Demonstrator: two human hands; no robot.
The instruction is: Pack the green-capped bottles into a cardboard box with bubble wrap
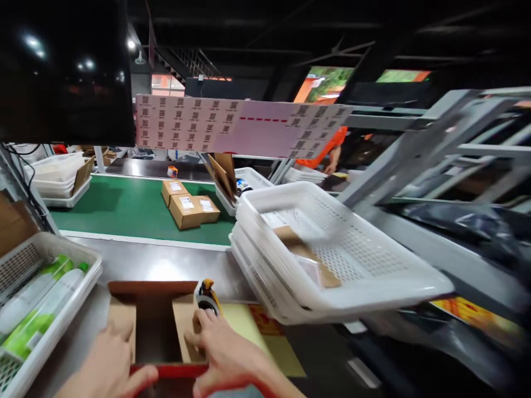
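Packing station beside a green conveyor belt (124, 207), with two hands pressing down the flaps of a cardboard box (153, 320) on a steel worktop (182, 265).

Both hands lie flat and spread, gripping nothing: the left hand (110, 362) rests on the left flap, the right hand (222, 354) on the right flap, seemingly to hold them down. The box sits at the worktop's near edge, right in front of the person. A tape dispenser (207, 296) stands just beyond the right fingertips, within easy reach. Stacked white baskets (323, 249) tilt toward the person on the right; another basket (41, 287) on the left holds green and white bottles (41, 298). Three sealed parcels (188, 204) ride the belt.
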